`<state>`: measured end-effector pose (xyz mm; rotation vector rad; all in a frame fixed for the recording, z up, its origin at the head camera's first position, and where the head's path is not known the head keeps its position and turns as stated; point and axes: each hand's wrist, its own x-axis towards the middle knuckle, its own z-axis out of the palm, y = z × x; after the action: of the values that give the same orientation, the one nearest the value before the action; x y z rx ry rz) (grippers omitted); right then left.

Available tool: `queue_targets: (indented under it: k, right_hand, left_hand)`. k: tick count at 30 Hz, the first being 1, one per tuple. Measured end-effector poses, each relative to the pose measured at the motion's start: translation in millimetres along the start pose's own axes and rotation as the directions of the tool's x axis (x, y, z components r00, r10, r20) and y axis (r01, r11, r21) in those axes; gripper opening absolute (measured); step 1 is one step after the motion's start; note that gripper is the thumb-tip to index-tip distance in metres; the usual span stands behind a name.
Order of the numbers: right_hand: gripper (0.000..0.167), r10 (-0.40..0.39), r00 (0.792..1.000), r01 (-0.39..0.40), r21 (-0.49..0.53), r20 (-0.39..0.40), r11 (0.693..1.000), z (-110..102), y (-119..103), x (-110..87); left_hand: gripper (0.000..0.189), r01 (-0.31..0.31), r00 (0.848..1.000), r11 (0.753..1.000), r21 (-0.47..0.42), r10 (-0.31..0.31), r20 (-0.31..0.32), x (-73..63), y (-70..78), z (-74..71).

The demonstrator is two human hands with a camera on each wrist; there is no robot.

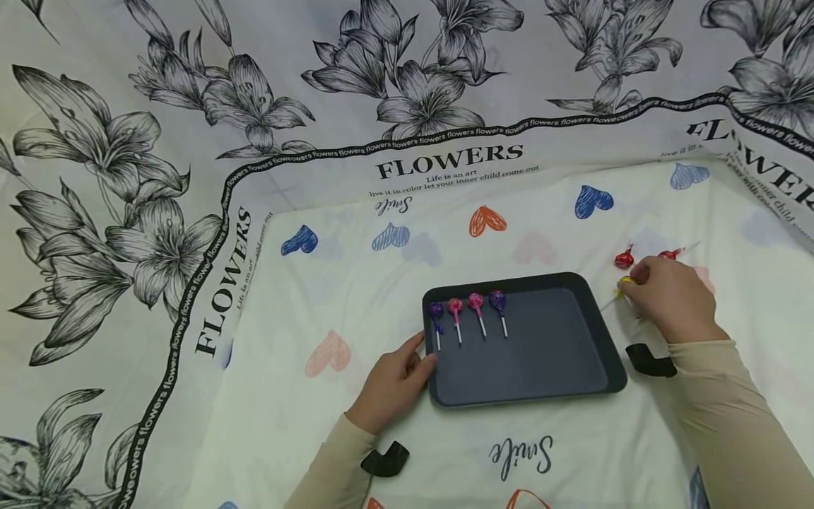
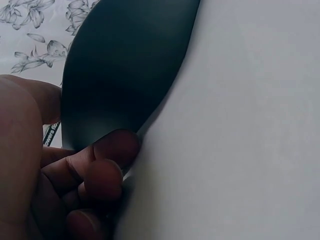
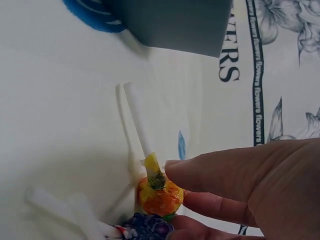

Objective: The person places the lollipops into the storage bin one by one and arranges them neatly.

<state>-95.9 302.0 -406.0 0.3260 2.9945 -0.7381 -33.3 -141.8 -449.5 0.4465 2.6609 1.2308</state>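
My right hand (image 1: pixel 674 297) pinches a yellow-orange wrapped lollipop (image 3: pixel 161 196) between thumb and fingers, right of the dark grey tray (image 1: pixel 547 353). Its white stick points away from the hand. Close against it in the right wrist view lies a dark purple lollipop (image 3: pixel 147 227), hidden in the head view. At the tray's left edge, my left hand (image 1: pixel 393 382) holds the rim, its thumb at the top. Along the tray's upper left stand several lollipops in a row, sticks toward me: a purple one (image 1: pixel 436 311), pink ones (image 1: pixel 475 302) and another purple one (image 1: pixel 498 302).
Beyond my right hand lie a red lollipop (image 1: pixel 624 259) and another red lollipop (image 1: pixel 669 254), the latter partly covered by the hand. A white tablecloth (image 1: pixel 356 297) with printed hearts and a flower border lies under everything. Black bands (image 1: pixel 385 459) show at both wrists.
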Motion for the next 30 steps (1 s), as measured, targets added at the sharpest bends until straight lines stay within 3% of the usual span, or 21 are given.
queue_targets:
  k: [6, 16, 30]
  right_hand:
    - [0.034, 0.020, 1.000, -0.020, -0.009, 0.016, 1.000, 3, 1, 3.2]
    - [0.032, -0.033, 0.999, 0.034, -0.059, 0.011, 0.998, 7, -8, 4.9]
    - [0.035, -0.055, 0.998, 0.057, -0.035, 0.041, 0.998, 12, -11, 5.3]
  left_hand:
    - [0.053, 0.000, 1.000, 1.000, 0.004, 0.000, 0.004, -0.4, -0.2, -0.6]
    - [0.054, -0.005, 1.000, 1.000, 0.004, 0.005, 0.005, 0.9, -0.2, -2.0]
    - [0.054, 0.004, 1.000, 1.000, 0.002, -0.004, 0.010, 1.2, 0.2, -1.7]
